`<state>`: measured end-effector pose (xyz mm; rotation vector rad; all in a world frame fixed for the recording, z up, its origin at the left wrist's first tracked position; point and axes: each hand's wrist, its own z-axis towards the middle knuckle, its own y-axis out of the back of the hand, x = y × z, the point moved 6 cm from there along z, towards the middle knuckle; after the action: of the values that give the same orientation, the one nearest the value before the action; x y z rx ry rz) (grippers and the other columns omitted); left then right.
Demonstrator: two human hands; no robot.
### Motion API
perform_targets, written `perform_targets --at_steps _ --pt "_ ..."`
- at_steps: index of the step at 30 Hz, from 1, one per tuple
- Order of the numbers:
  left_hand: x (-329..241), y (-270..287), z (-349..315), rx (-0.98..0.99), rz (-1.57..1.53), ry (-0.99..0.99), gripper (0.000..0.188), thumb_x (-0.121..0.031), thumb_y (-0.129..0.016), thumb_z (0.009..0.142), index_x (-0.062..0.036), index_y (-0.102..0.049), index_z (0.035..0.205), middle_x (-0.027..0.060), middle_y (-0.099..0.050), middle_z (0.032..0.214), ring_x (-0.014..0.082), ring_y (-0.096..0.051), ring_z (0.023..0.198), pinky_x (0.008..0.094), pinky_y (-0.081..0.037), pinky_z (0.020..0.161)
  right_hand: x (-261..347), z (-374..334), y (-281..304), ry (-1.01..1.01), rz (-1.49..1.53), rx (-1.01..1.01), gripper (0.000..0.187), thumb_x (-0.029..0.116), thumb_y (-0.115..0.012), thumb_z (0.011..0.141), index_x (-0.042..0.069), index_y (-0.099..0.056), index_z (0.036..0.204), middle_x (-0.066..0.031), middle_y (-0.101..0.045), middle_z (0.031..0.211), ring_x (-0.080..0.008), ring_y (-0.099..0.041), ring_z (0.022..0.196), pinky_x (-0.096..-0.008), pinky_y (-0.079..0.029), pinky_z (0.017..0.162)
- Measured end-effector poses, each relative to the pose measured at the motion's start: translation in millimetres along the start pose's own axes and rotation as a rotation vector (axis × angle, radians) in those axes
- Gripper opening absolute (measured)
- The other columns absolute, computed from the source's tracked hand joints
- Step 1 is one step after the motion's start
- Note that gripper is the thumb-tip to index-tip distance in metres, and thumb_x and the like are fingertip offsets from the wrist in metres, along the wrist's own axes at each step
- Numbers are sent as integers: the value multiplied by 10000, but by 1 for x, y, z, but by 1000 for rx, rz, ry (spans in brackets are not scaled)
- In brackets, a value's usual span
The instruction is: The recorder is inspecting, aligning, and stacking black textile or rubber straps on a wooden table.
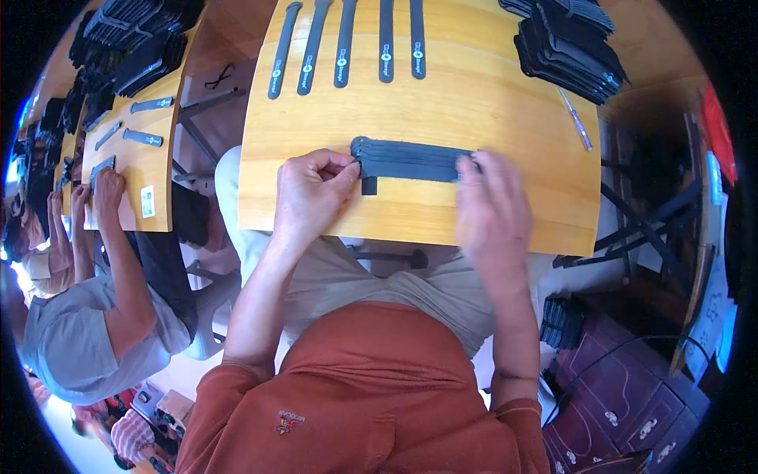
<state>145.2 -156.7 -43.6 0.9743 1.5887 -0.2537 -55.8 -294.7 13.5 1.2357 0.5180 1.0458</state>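
A stack of dark grey fabric straps (414,162) lies crosswise near the front of the wooden table (316,201), its layers slightly fanned. At its left end my left hand (308,189) is closed, thumb and forefinger pinching the straps' edge. My right hand (496,209) is smeared by motion and covers the stack's right end. Its fingertips are over the straps, but their grip cannot be made out. Just below the left end, a small black tab (369,186) sticks out against the wood.
Several separate dark straps (343,47) lie in a row at the table's far side. A pile of folded black pieces (568,51) stands at the far right, with a clear pen-like tool (575,118) nearby. On the left, a co-worker (103,316) works at another table (158,189).
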Motion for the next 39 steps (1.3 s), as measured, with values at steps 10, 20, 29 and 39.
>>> perform_targets --at_steps 10,20,29,39 --pt "0 0 0 -14 34 -81 132 -68 -760 892 49 -760 953 97 -744 737 110 -684 644 274 -547 615 57 2 -51 119 165 186 588 355 -650 973 -1 -568 1433 -133 -472 1572 -344 -322 1526 -523 -235 1251" --pt "-8 16 -10 -67 219 -181 147 -68 -772 880 29 -755 990 137 -745 797 186 -719 690 322 -572 673 59 1 -53 117 151 174 576 354 -645 975 16 -576 1436 -131 -472 1576 -341 -326 1524 -516 -234 1252" --pt "-39 -7 -43 -42 737 -863 327 -50 -726 864 -34 -728 1190 108 -654 1348 287 -622 1224 394 -540 925 59 0 -55 129 148 157 567 367 -621 993 22 -576 1441 -123 -471 1578 -346 -307 1532 -524 -218 1254" --pt "-30 -8 -43 93 917 -872 447 -243 -698 947 -54 -662 1351 76 -586 1494 244 -526 1397 406 -417 1107 42 -6 -48 111 206 168 588 355 -656 976 33 -556 1459 -121 -460 1587 -319 -327 1528 -517 -237 1250"
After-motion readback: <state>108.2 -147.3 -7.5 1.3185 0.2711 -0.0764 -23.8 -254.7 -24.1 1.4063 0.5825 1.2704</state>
